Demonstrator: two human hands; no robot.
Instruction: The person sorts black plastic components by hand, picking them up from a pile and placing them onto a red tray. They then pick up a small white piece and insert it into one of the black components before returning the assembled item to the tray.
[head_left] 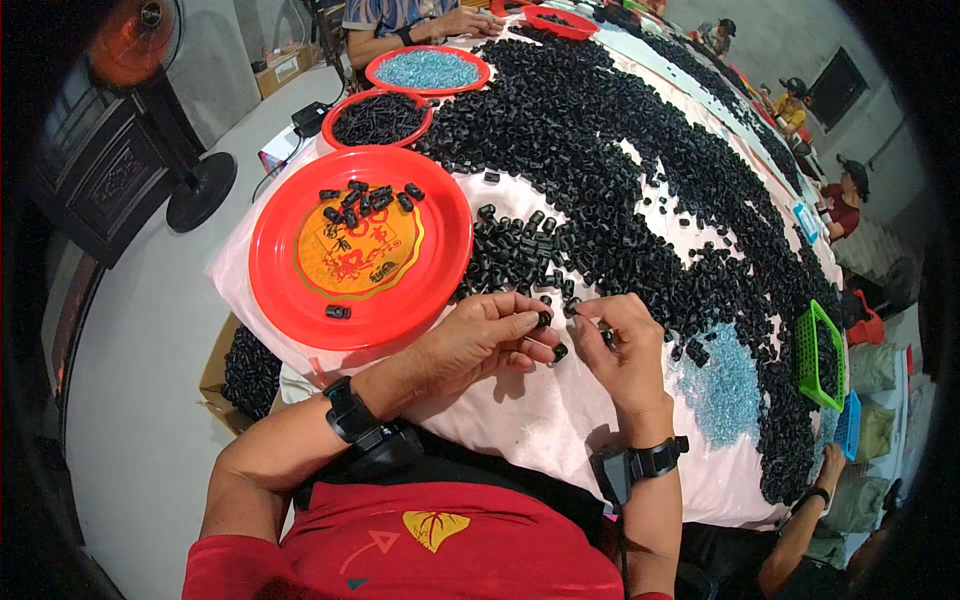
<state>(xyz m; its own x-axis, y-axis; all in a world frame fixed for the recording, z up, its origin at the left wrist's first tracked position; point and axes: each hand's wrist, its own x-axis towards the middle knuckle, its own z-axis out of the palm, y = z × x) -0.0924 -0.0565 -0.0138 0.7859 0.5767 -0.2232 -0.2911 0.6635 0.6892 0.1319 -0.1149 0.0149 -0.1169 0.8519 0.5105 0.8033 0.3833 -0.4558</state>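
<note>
Above the near edge of the cloth, my left hand [485,342] pinches a small black plastic cap [544,319] between thumb and forefinger. A second black piece [560,352] shows by its lower fingertips. Close to it on the right, my right hand [628,345] has its fingers closed, with a small black piece at the fingertips; its exact shape is partly hidden. Another black piece lies near the right forefinger and thumb. Just left and beyond, a red plastic plate [270,265] carries several short black cylinders [352,213] and a single one [338,312] near its front rim.
A broad heap of black parts [580,130] covers the pink cloth [520,410]. Small clear-blue pieces [725,390] lie to the right. Red basins [375,90] hold blue and black parts. A green basket [822,355] stands far right. Other people sit around the table; a fan [200,185] stands left.
</note>
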